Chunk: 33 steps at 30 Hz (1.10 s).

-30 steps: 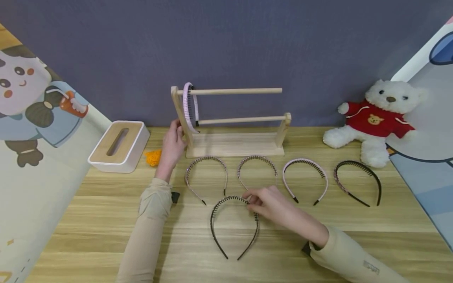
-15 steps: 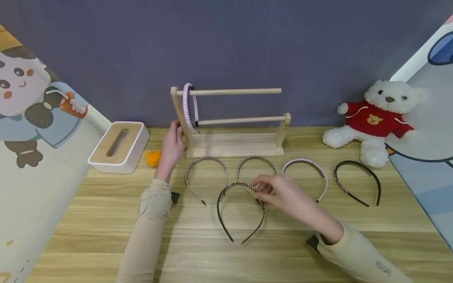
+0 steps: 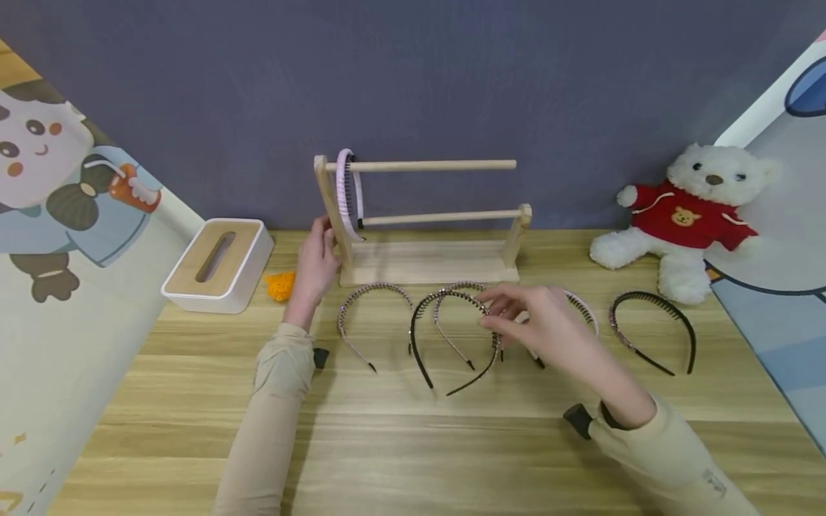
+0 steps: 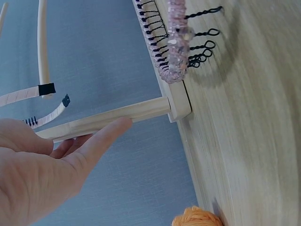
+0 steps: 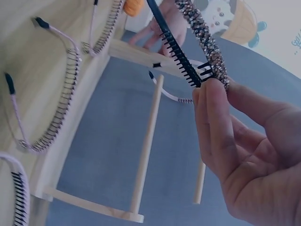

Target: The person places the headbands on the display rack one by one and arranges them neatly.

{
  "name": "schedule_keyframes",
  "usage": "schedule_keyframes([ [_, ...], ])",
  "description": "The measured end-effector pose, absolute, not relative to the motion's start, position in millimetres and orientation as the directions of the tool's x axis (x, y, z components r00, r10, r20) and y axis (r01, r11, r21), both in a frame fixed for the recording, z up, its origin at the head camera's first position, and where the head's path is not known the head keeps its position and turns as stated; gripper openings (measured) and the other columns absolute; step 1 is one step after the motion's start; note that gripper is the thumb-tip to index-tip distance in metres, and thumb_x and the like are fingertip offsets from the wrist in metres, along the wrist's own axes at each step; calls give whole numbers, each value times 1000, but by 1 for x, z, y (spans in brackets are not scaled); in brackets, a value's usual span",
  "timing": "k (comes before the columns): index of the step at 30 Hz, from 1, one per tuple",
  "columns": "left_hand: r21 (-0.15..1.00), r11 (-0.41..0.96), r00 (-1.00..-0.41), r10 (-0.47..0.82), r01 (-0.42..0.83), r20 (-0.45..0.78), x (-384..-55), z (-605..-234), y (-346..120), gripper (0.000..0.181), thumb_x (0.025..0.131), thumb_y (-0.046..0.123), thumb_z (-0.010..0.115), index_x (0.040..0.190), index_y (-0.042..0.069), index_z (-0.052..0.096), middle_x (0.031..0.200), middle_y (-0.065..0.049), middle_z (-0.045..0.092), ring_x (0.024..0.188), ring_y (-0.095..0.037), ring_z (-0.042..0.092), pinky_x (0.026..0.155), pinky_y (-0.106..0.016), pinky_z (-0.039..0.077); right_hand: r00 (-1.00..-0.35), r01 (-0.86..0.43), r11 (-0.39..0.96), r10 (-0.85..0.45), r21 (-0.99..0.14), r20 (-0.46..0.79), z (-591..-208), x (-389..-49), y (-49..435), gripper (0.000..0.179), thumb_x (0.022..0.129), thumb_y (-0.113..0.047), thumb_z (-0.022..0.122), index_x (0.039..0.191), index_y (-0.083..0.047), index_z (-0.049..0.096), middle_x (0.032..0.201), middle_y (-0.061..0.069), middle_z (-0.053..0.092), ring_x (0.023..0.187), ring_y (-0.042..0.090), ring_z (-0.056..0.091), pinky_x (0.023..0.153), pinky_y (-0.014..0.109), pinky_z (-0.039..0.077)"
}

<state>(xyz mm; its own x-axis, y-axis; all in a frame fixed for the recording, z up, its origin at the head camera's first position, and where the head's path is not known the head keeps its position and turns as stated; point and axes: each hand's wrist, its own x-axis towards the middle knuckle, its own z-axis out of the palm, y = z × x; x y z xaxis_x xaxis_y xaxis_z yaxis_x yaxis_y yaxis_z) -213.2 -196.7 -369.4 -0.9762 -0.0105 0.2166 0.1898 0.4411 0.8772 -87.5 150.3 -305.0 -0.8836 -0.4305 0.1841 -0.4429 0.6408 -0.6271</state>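
Observation:
My right hand (image 3: 542, 319) pinches the top of a black toothed headband (image 5: 204, 35) covered in glittery beads. It hangs legs down above the table, overlapping a pink beaded headband (image 3: 455, 350) in the head view. At the wooden rack (image 3: 429, 274), my left hand (image 3: 316, 265) grips the left upright (image 4: 108, 120), thumb side and fingers on either side of the post. A light pink headband (image 3: 342, 190) hangs over the rack's two bars at their left end. Another pink beaded headband (image 3: 340, 320) lies in front of the rack.
To the right, my hand partly hides a pink headband (image 3: 589, 312); beyond it lies a black one (image 3: 690, 337). A tissue box (image 3: 219, 265) and an orange yarn-like lump (image 3: 280, 287) sit at left. A white teddy bear (image 3: 684, 215) sits at the back right.
My right hand has carried the black beaded headband up and to the right, toward the rack, over the row of headbands. The left hand stays on the rack's upright.

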Motion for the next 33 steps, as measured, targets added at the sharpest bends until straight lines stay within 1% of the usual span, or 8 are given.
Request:
schedule_keyframes([
  [4,879,441,-978,-14,182,209,-214,-370,-196,42,117,8,33,156,-7,41,155,-30,50,143,-45,50,107,-55,58,-903,-404,635,-389,-658,179,-295,-88,154,27,96,-12,83,121,-2,77,89,-2,78,71,14,72,55,24,54],
  [10,881,438,-978,-15,181,208,-215,-371,-196,42,117,8,33,156,-7,41,155,-30,49,143,-45,50,107,-57,58,-906,-414,625,-353,-662,233,-283,-92,163,27,94,-6,84,119,1,76,88,3,78,73,15,74,59,22,61],
  [15,880,439,-978,-14,182,209,-215,-371,-196,42,118,8,32,156,-6,41,155,-30,49,143,-45,50,105,-57,59,-902,-431,658,-309,-617,301,-272,-95,173,29,93,-8,85,119,1,76,88,5,79,66,13,74,56,16,56],
  [17,882,436,-978,-14,180,206,-215,-371,-196,42,118,9,32,157,-6,40,156,-29,48,144,-45,50,106,-56,58,-897,-439,668,-296,-601,327,-267,-97,176,30,93,-10,86,119,1,76,88,6,79,66,13,74,56,14,53],
  [22,892,418,-980,-11,174,196,-215,-371,-197,43,118,10,33,157,-5,39,157,-29,47,146,-43,48,108,-54,57,-902,-424,677,-261,-601,342,-257,-99,182,30,94,-10,85,121,0,76,90,7,79,67,15,74,58,12,53],
  [27,894,411,-980,-7,179,200,-215,-372,-197,43,117,9,34,157,-6,39,157,-29,47,146,-44,48,111,-54,55,-921,-376,687,-203,-622,333,-249,-100,188,30,95,-10,84,123,0,76,94,12,78,66,5,71,57,12,54],
  [31,887,424,-979,-9,181,204,-215,-372,-198,43,117,10,35,156,-7,40,156,-30,48,145,-45,49,110,-54,55,-916,-372,681,-158,-631,370,-245,-106,193,28,94,-7,85,120,1,77,93,16,78,63,1,70,61,8,54],
  [33,884,431,-979,-10,181,205,-215,-373,-198,43,117,11,35,156,-7,40,156,-30,48,144,-45,49,110,-55,56,-914,-368,681,-138,-634,382,-243,-108,196,25,94,-7,85,116,1,78,91,16,78,62,0,69,59,9,53],
])
